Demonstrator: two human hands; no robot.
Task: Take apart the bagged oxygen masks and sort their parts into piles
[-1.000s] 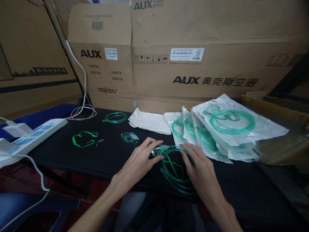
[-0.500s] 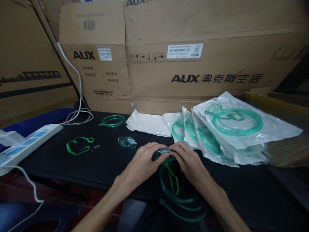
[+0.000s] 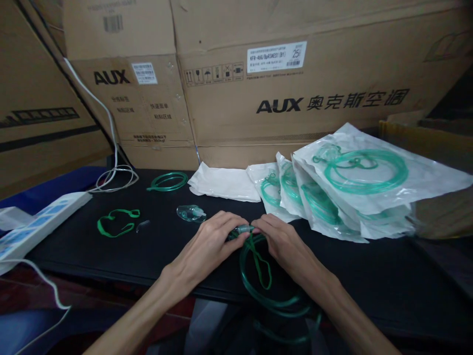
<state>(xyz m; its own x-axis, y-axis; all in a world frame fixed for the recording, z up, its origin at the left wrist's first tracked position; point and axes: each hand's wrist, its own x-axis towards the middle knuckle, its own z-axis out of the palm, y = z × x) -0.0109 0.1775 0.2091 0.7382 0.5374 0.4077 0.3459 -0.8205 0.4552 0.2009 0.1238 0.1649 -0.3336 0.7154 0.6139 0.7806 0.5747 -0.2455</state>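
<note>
My left hand (image 3: 216, 239) is closed round a clear oxygen mask (image 3: 243, 229), most of which its fingers hide. Fingertips of my right hand (image 3: 283, 241) pinch the tubing end at the mask's connector; the exact joint is covered. From there a green elastic strap (image 3: 266, 282) dangles between the hands. Loops of green oxygen tubing (image 3: 248, 285) hang below, over the table's front edge. Left of my hands, a second clear mask (image 3: 191, 213) lies on the black table (image 3: 155, 261).
A loose green strap (image 3: 115, 223), a small clear piece (image 3: 142, 225) and a coil of tubing (image 3: 168, 181) lie to the left. White packaging (image 3: 223, 183) and several bagged mask sets (image 3: 369, 170) are behind, right. A power strip (image 3: 42, 224) and cartons (image 3: 295, 128) stand around.
The view has tilted and shifted slightly. My right fingers have drawn back a little along the connector, which now shows more. The left hand keeps its hold on the mask.
</note>
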